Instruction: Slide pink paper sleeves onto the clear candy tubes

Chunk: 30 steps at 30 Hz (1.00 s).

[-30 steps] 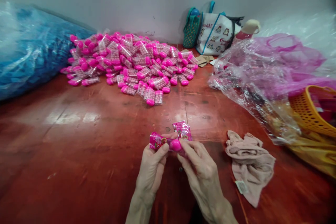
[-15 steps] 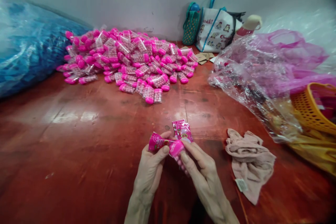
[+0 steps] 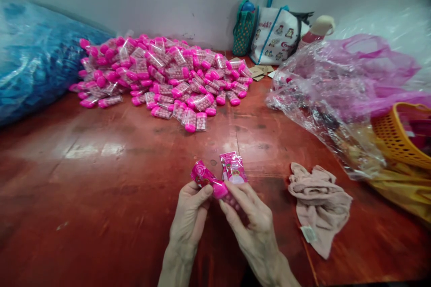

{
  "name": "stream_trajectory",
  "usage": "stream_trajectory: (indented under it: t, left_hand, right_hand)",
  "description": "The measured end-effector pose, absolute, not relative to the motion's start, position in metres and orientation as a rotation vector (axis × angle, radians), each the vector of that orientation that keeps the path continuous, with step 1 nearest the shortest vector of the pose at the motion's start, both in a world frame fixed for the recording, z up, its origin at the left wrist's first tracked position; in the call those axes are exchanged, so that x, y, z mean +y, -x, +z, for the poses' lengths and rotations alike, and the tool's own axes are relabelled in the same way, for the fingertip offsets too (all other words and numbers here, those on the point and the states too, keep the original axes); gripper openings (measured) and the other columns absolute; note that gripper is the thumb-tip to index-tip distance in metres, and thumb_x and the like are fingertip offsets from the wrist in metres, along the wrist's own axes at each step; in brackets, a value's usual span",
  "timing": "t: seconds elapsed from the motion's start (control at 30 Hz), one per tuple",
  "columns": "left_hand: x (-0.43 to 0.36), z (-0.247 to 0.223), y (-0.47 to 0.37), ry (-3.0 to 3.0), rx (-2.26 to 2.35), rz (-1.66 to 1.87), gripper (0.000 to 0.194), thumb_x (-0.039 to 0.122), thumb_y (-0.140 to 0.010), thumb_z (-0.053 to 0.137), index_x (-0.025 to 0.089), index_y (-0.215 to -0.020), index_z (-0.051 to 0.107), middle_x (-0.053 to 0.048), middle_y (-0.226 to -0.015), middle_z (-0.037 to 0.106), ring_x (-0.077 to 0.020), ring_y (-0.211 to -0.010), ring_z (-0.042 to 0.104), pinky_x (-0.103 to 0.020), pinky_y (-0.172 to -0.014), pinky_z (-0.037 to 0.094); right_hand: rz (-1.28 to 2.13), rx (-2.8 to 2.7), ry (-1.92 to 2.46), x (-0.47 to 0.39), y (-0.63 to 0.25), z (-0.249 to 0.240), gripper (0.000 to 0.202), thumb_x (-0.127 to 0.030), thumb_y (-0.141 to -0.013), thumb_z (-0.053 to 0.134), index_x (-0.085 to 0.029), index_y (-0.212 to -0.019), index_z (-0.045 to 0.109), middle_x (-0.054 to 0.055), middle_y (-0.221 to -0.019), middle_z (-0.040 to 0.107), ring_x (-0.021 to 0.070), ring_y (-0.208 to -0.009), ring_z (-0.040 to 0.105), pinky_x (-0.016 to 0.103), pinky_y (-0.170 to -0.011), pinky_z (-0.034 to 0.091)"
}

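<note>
My left hand (image 3: 190, 213) pinches a pink printed wrapper (image 3: 202, 173), whose free end sticks up past the fingertips. The wrapper's right end meets the pink cap of a small clear bottle of pink candy balls (image 3: 220, 189). My right hand (image 3: 251, 219) grips that bottle between thumb and fingers, with its cap toward the left hand and part of its body hidden. Just beyond the right fingers lie several more printed wrappers (image 3: 232, 166) on the red-brown table (image 3: 117, 202).
A big heap of capped candy bottles (image 3: 168, 71) lies at the back. To the left bulges a blue plastic sack (image 3: 40, 58). A crumpled cloth (image 3: 323, 206), clear and pink plastic bags (image 3: 330, 80) and a yellow basket (image 3: 397, 136) are on the right. A cartoon-print bag (image 3: 276, 36) stands by the wall.
The wrapper's right end has come down over the bottle's cap, and its free end leans more. Both hands have shifted slightly left; the right fingers have moved back along the bottle.
</note>
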<state>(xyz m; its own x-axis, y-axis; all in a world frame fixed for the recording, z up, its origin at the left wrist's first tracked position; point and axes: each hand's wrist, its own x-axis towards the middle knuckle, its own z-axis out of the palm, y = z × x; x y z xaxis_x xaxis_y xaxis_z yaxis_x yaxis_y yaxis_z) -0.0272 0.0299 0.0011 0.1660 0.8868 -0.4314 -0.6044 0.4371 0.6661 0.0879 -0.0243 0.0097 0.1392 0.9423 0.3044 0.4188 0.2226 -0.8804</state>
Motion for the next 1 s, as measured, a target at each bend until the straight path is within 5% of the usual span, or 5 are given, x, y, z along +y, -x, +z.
stream_trajectory:
  t: [0.2, 0.57, 1.0]
  left_hand:
    - [0.029, 0.004, 0.025, -0.394, 0.948, 1.120, 0.027, 0.015, -0.050, 0.081, 0.014, -0.076, 0.071, -0.003, -0.065, 0.069, -0.0153, -0.061, 0.064, -0.026, -0.065, 0.052]
    - [0.027, 0.006, 0.024, -0.346, 0.890, 1.170, 0.039, 0.018, -0.046, 0.084, 0.017, -0.084, 0.072, -0.003, -0.072, 0.071, -0.0136, -0.060, 0.064, -0.025, -0.066, 0.053]
    - [0.024, 0.010, 0.025, -0.527, 0.876, 1.189, 0.037, 0.008, -0.053, 0.079, 0.018, -0.088, 0.070, -0.004, -0.071, 0.073, -0.0148, -0.061, 0.066, -0.022, -0.061, 0.053]
  right_hand:
    - [0.885, -1.224, 1.423, -0.021, -0.088, 0.012, 0.019, -0.016, -0.080, 0.060, -0.021, -0.098, 0.064, 0.003, -0.082, 0.061, 0.0156, -0.071, 0.058, 0.026, -0.064, 0.048]
    - [1.116, -1.033, 1.341, -0.019, -0.088, 0.019, 0.015, -0.023, -0.078, 0.064, -0.020, -0.092, 0.067, 0.000, -0.076, 0.058, 0.0128, -0.067, 0.054, 0.023, -0.061, 0.044]
    - [0.760, -1.235, 1.321, -0.027, -0.080, 0.012, 0.025, -0.009, -0.077, 0.061, -0.017, -0.101, 0.064, 0.003, -0.084, 0.061, 0.0130, -0.071, 0.058, 0.022, -0.063, 0.047]
